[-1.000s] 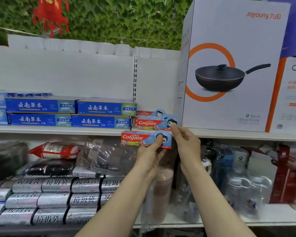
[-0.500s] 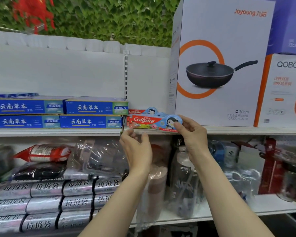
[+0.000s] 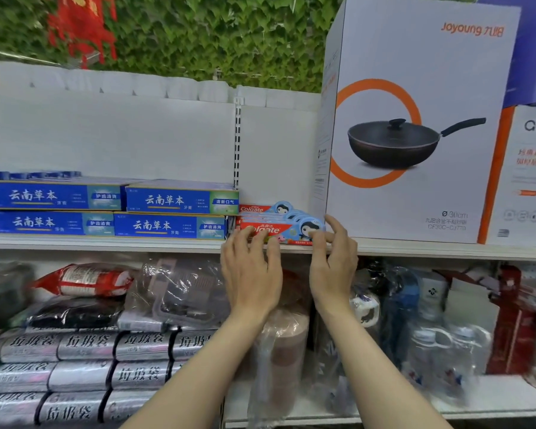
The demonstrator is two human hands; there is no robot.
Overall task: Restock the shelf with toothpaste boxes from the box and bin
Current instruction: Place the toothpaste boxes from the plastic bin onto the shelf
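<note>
The front Colgate box [image 3: 279,231] lay on the upper shelf [image 3: 106,243], foremost of a small Colgate stack [image 3: 260,212]. The left hand [image 3: 251,270], fingers spread and straight, pressed its face; the right hand [image 3: 333,261] touched its right end with loosely spread fingers. Blue toothpaste boxes [image 3: 171,212] sat at nine o'clock, a pan carton [image 3: 415,119] at two o'clock.
</note>
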